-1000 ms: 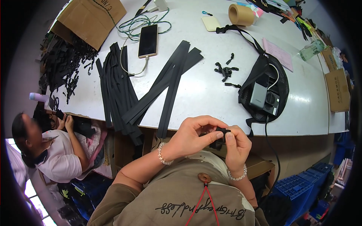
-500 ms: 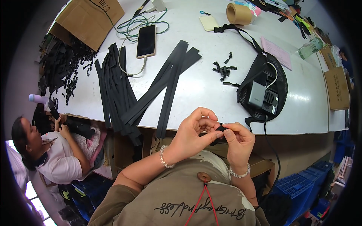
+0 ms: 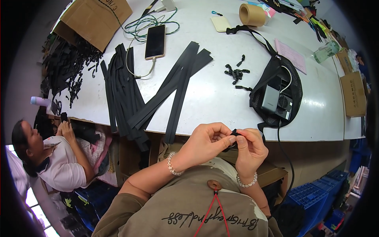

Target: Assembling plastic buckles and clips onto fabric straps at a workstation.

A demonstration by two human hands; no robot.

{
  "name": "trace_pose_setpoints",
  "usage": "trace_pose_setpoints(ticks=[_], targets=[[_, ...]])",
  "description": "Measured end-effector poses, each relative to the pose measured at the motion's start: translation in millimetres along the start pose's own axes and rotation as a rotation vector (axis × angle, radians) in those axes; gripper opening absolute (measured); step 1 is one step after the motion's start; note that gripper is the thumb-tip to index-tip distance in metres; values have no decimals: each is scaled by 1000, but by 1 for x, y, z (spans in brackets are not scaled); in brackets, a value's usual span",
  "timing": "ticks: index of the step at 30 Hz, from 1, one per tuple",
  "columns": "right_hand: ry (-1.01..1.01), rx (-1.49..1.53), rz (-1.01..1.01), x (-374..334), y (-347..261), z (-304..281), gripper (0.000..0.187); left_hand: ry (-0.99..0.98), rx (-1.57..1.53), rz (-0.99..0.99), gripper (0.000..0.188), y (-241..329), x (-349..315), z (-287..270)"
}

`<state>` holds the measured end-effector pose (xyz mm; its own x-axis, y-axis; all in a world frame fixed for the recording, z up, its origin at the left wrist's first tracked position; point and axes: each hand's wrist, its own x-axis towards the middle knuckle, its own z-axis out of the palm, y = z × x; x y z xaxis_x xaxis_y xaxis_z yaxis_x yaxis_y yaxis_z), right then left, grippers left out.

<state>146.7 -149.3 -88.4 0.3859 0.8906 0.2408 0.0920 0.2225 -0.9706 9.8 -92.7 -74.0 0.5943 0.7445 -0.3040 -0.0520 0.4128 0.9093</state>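
Observation:
Close to the table's front edge, my left hand and my right hand meet in front of my body. Both pinch a small black piece of strip between thumbs and fingertips. Part of it shows dark below the left fingers; its exact kind is hidden by them. Beyond my hands, several small black zipper pulls lie in a loose cluster. Long flat black zipper strips lie crossed to the left, and a thicker bundle of strips hangs over the table edge.
A black mesh bag holds a grey power bank. A phone with a cable lies on the white table. Cardboard box, tape roll and bottle stand farther off. A co-worker sits at left.
My hands are slightly lower and closer together, with the left fingers curled in more around the black piece. The co-worker's hands have shifted slightly, and the dark item there is lower.

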Motion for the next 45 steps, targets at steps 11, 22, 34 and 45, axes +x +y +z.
trace_pose_setpoints(ticks=[11, 22, 34, 45], targets=[[61, 456, 232, -6, 9, 3, 11, 115, 356, 199, 11, 5, -4, 7], [75, 651, 411, -8, 12, 2, 14, 165, 281, 217, 11, 0, -4, 7], [-45, 136, 81, 0, 11, -3, 14, 193, 451, 327, 8, 8, -5, 3], [-212, 54, 57, 12, 2, -15, 14, 173, 510, 353, 7, 12, -8, 0]])
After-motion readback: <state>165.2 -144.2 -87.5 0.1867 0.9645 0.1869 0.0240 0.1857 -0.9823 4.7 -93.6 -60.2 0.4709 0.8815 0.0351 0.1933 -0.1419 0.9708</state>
